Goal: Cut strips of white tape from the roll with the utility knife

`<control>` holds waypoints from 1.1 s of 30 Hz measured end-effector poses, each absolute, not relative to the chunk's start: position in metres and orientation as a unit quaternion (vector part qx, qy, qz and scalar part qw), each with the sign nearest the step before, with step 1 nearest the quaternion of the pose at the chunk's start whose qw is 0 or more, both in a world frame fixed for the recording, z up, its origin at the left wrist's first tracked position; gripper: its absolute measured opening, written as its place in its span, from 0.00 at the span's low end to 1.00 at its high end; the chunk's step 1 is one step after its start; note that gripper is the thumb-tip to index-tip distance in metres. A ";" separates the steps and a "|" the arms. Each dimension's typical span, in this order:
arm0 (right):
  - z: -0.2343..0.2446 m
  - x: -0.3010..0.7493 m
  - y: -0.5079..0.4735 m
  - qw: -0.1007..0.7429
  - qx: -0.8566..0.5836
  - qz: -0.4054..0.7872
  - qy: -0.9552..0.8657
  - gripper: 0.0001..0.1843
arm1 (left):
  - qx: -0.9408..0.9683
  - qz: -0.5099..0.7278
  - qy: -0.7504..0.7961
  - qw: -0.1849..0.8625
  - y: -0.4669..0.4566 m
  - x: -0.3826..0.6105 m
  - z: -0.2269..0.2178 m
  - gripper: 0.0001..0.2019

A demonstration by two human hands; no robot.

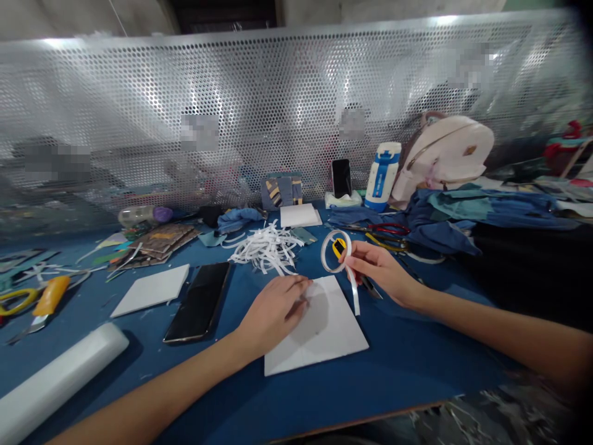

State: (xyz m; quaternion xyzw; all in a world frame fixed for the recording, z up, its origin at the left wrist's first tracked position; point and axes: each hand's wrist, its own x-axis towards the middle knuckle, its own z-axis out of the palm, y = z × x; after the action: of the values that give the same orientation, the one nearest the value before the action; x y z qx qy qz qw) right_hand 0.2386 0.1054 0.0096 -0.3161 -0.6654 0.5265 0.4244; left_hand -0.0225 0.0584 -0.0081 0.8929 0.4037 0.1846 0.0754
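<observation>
My left hand rests on a white square sheet or thin stack on the blue table, near the table's front edge. Its fingers are slightly bent and apart, and nothing shows in them. Closed fingers of my right hand pinch a thin white strip that curls into a loop, with its tail hanging down. A yellow and black utility knife also appears to be in that hand, its grey tip showing below the fingers. Beyond the sheet lies a tangled heap of white strips.
A black phone, a white pad, a long white roll and an orange-handled cutter lie leftward. Toward the back are a blue-white bottle, a backpack and red-handled scissors. A perforated metal screen stands behind.
</observation>
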 end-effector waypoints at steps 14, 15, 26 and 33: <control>0.011 0.236 0.104 0.420 -0.309 0.542 -0.659 0.16 | 0.887 0.185 0.407 0.114 0.059 -0.019 -0.007 0.17; 0.010 0.236 0.104 0.419 -0.309 0.542 -0.660 0.16 | 0.887 0.185 0.408 0.116 0.058 -0.019 -0.006 0.18; 0.010 0.236 0.104 0.416 -0.318 0.538 -0.661 0.16 | 0.887 0.194 0.401 0.122 0.059 -0.020 -0.011 0.19; 0.011 0.236 0.104 0.415 -0.318 0.534 -0.665 0.16 | 0.892 0.202 0.389 0.112 0.059 -0.021 -0.011 0.19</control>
State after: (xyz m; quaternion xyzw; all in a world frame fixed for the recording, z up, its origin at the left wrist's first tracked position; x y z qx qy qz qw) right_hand 0.2363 0.1035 0.0110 -0.3180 -0.6647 0.5336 0.4152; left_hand -0.0207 0.0590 -0.0115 0.8918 0.3888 0.2024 0.1121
